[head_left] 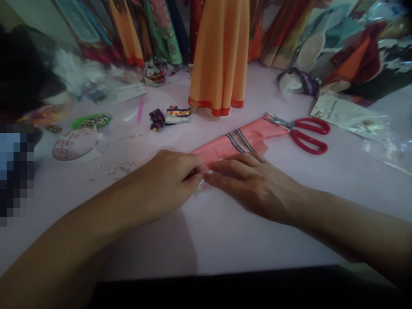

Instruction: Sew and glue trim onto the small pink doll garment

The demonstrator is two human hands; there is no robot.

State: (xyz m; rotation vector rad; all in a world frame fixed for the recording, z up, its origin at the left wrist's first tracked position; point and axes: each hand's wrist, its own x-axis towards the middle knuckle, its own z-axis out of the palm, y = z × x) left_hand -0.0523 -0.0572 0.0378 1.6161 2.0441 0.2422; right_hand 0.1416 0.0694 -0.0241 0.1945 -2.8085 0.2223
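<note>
A strip of pink fabric with dark dotted trim bands lies slanted across the table in front of me. My left hand is closed, its thumb and bent fingers pinching the near left end of this fabric. Stretched out low over the near edge, the fingers of my right hand rest on the cloth close to the left fingertips. A small whitish piece shows beneath the fingers; I cannot tell what it is. Red-handled scissors lie with their blades against the fabric's far right end.
An orange dress with red hem stands at the back among several other garments. Left lie a measuring tape roll, a green dish of beads and patterned ribbon. Plastic packets and a spool-like purple-white item lie right.
</note>
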